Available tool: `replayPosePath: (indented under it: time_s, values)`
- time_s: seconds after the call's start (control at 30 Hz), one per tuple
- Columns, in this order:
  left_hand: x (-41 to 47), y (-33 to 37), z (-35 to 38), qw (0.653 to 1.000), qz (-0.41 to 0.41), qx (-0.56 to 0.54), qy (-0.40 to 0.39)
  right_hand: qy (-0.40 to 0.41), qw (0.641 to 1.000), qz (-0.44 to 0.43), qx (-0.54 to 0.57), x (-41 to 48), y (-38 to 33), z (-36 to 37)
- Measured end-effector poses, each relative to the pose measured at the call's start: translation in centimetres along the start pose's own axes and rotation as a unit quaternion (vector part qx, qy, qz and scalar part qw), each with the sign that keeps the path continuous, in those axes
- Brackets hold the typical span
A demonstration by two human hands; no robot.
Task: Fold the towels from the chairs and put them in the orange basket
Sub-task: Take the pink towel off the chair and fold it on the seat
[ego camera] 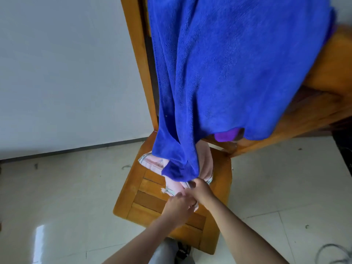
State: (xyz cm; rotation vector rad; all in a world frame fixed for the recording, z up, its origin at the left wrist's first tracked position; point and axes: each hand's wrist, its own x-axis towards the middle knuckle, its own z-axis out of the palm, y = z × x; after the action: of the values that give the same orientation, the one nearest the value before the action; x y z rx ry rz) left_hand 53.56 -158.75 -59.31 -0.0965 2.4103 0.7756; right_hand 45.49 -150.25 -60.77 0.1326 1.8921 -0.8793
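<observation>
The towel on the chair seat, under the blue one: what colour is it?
The towel is pale pink with a striped border, in the head view.

**Towels on chair, none folded**

Fuzzy royal-blue microfibre towel (228, 73) hangs over the back of the slatted wooden chair (152, 199), its lower corner bunched on the seat. Crumpled pale pink striped-edge towel (204, 161) lies under that corner. Purple cloth (226, 135) peeks from beneath, probably another towel.

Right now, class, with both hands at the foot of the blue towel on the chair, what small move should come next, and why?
Probably lift the lower corner of the blue towel clear of the seat. The right hand pinches that corner on the pink towel, the left hand close beside; the towel hangs over the chair back, so it must come free before folding.
</observation>
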Motion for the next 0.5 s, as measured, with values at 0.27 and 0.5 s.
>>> replayPosePath:
  time_s: [0.27, 0.5]
  values:
    - [-9.2, 2.7, -1.5, 1.000, -0.008, -0.028, 0.001, 0.043, 0.998, 0.043, -0.005, -9.4, 1.4, -1.7]
    - [-18.3, 7.5, -5.1, 0.995, 0.030, -0.072, 0.059, 0.124, 0.991, 0.036, 0.023, -20.6, -0.1, -2.0]
